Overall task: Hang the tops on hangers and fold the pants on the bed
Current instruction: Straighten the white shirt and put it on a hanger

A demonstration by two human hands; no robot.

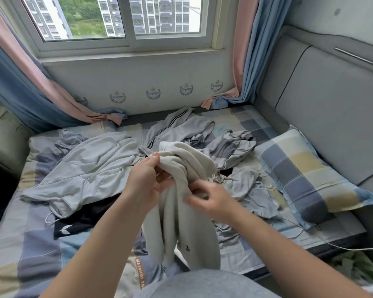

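Note:
I hold a light beige garment (179,222) up over the bed; it hangs down bunched, with a small dark logo near its lower end. My left hand (144,179) grips its upper part, thumb and fingers pinching the cloth. My right hand (207,198) grips the fabric a little lower on the right side and is slightly blurred. Behind it on the bed lie a spread pale grey top (84,166), a grey garment with a dark stripe (172,127), a crumpled grey piece (230,147) and a black garment (84,220). No hanger is in view.
The bed (39,254) has a checked blue, grey and beige sheet. A checked pillow (306,175) lies at the right against a grey padded headboard (332,108). Curtains (26,82) hang at both sides of the window. A white cable (332,244) runs over the bed's right edge.

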